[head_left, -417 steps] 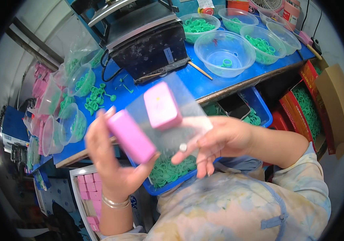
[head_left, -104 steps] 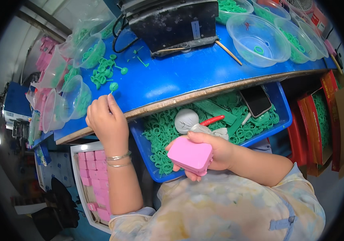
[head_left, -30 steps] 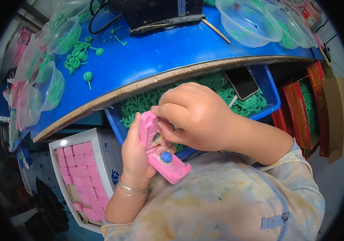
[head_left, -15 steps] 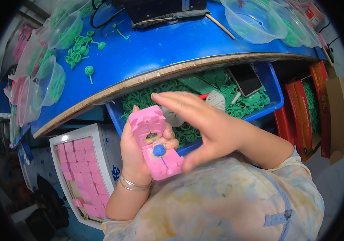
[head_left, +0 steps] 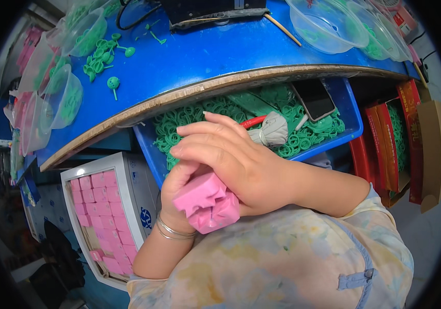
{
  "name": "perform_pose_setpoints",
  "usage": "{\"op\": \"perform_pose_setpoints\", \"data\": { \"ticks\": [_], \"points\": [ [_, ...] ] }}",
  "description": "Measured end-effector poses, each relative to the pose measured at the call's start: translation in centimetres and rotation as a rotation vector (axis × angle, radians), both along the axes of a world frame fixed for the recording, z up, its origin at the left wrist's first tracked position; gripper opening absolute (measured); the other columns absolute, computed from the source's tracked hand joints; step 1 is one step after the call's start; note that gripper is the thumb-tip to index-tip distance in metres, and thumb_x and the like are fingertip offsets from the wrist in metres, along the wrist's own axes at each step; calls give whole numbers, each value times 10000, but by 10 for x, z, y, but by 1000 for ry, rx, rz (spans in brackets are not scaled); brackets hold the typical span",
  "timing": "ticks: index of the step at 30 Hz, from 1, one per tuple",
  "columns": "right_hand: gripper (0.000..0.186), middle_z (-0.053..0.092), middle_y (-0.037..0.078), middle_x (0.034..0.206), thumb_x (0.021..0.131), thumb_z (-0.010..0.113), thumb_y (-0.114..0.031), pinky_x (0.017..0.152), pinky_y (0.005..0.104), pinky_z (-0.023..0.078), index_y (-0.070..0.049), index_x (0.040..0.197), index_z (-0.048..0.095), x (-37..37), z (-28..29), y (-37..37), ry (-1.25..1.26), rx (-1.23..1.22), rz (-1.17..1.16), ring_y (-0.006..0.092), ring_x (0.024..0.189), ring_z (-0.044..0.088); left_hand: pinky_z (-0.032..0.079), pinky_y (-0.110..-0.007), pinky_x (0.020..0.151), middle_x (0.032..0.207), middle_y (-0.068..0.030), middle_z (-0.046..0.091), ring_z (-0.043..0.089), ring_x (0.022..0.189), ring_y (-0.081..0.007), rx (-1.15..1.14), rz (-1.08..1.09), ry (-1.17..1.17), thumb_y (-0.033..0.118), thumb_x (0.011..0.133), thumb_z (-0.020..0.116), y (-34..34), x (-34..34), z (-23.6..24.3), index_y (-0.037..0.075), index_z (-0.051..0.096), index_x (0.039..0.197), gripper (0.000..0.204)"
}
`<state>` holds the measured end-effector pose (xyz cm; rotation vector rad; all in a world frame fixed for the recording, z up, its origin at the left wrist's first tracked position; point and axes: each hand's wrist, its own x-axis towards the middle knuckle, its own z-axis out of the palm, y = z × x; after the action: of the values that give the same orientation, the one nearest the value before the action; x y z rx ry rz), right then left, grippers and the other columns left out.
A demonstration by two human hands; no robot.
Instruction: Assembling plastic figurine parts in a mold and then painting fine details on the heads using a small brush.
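Observation:
A pink rubber mould [head_left: 207, 203] is folded between my hands in front of my body, its notched ends partly together with a gap showing. My left hand [head_left: 176, 188] is closed around it from the left, a metal bangle on its wrist. From above and the right, my right hand [head_left: 236, 162] lies over the mould and clasps it, fingers crossing over the left hand. The mould's inside and the blue ball seen earlier are hidden. Behind the hands, a blue bin [head_left: 353, 110] holds many green ring-like pieces [head_left: 194, 121].
The blue table [head_left: 194, 67] carries loose green pieces [head_left: 99, 59], clear bowls [head_left: 328, 28] and a wooden stick [head_left: 282, 30]. A phone [head_left: 314, 100] and a grey bundle [head_left: 272, 130] rest in the bin. Left stands a box of pink blocks [head_left: 102, 201]; right, red boxes [head_left: 385, 144].
The mould was open, with a blue ball in its cavity; its halves are now folded toward each other. My right hand has moved left from beside the mould onto it.

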<state>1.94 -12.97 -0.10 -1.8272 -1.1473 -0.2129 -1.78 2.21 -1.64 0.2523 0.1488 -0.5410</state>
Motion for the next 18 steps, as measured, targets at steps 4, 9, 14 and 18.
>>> {"op": "perform_pose_setpoints", "data": {
  "ticks": [4, 9, 14, 18],
  "points": [
    [547, 484, 117, 1036, 603, 719, -245, 907, 478, 307, -78, 1065, 478, 4, -1, 0, -8, 141, -23, 302, 1042, 449, 328, -402, 967, 1209, -173, 448, 436, 1132, -278, 18, 103, -71, 434, 829, 479, 3, 9, 4, -18, 326, 1261, 644],
    [368, 489, 51, 748, 580, 727, -242, 705, 373, 341, -91, 849, 526, 5, -6, -11, 36, 146, -96, 244, 728, 487, 278, -405, 958, 1239, -142, 399, 308, 1212, -286, 1137, 516, -1086, 495, 639, 687, -2, 15, 5, 6, 466, 1158, 746],
    [382, 501, 74, 775, 584, 727, -222, 692, 352, 367, -65, 861, 517, 3, -3, -12, 33, 111, -126, 258, 723, 501, 339, -412, 903, 1008, -116, 558, 450, 1030, -295, 1429, 462, -1185, 323, 580, 775, 10, 11, 18, 19, 591, 950, 512],
    [380, 524, 104, 832, 611, 704, -169, 643, 354, 409, -38, 906, 504, 0, -1, -13, 239, 256, 4, 283, 739, 510, 344, -403, 897, 1004, -109, 556, 469, 978, -278, 1468, 453, -1310, 309, 594, 770, 21, 13, 23, 16, 582, 972, 514]
  ]
}}
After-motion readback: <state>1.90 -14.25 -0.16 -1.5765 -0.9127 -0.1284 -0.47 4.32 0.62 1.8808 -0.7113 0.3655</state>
